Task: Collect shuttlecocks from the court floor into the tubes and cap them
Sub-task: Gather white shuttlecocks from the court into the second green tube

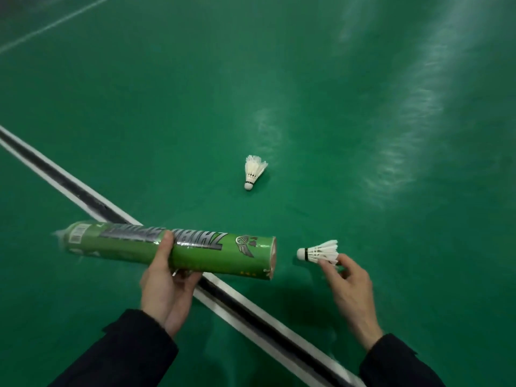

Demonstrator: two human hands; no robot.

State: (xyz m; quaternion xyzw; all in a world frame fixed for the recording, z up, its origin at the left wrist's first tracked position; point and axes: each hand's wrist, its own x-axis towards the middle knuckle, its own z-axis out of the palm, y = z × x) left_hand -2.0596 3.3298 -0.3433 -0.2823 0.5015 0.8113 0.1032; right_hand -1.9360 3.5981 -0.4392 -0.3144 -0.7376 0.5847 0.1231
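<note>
Left hand (164, 286) wraps green shuttlecock tube (170, 251), long axis near level, open mouth facing right | right hand (349, 286) fingers (328, 268) pinch held shuttlecock (318, 252) by its feathers, cork pointing left just short of the mouth | risk: skewed entry catches the rim, crushing feathers | second shuttlecock (253, 172) on court floor (139, 121), cork toward camera

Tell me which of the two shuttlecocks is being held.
The shuttlecock beside the tube's open end: the right hand pinches its feathers. The other shuttlecock lies untouched on the floor.
</note>
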